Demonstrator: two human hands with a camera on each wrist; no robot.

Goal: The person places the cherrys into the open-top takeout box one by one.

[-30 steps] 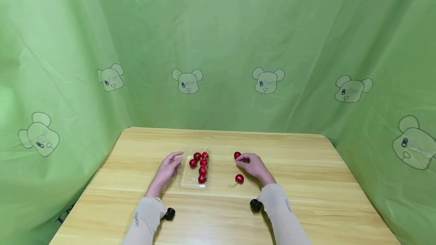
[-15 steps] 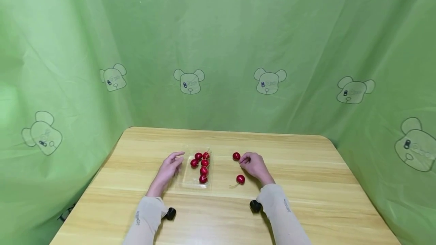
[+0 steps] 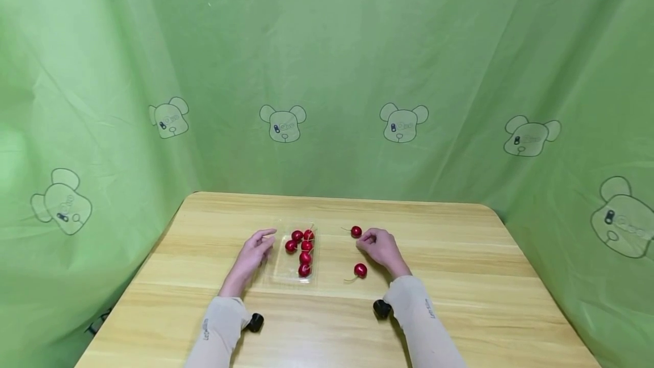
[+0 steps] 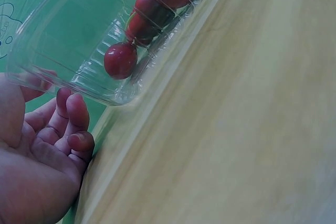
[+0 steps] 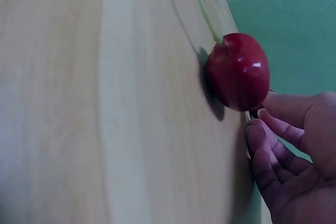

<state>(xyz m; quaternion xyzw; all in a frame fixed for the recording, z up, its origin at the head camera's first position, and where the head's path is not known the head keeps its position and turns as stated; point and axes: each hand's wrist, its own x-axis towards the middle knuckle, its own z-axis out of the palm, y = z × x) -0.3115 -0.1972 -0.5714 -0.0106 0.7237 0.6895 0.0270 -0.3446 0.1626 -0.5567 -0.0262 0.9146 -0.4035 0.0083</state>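
A clear plastic tray holds several red cherries, most in a line along its right side. My left hand lies by the tray's left edge with loosely bent fingers, holding nothing; in the left wrist view its fingertips are close to the tray corner. To the tray's right, my right hand has thumb and fingertips drawn together at the near side of the far loose cherry, whose stem points left. The nearer cherry blocks that contact in the right wrist view, so a pinch cannot be confirmed.
Loose on the wooden table, the nearer cherry lies left of my right wrist, stem pointing left. Green curtain surrounds the table's back and sides. Black wrist cameras sit at both cuffs.
The far loose cherry has turned and shifted slightly away, and its stem now shows to the left. My right fingers have moved only a little. My left hand stays by the tray.
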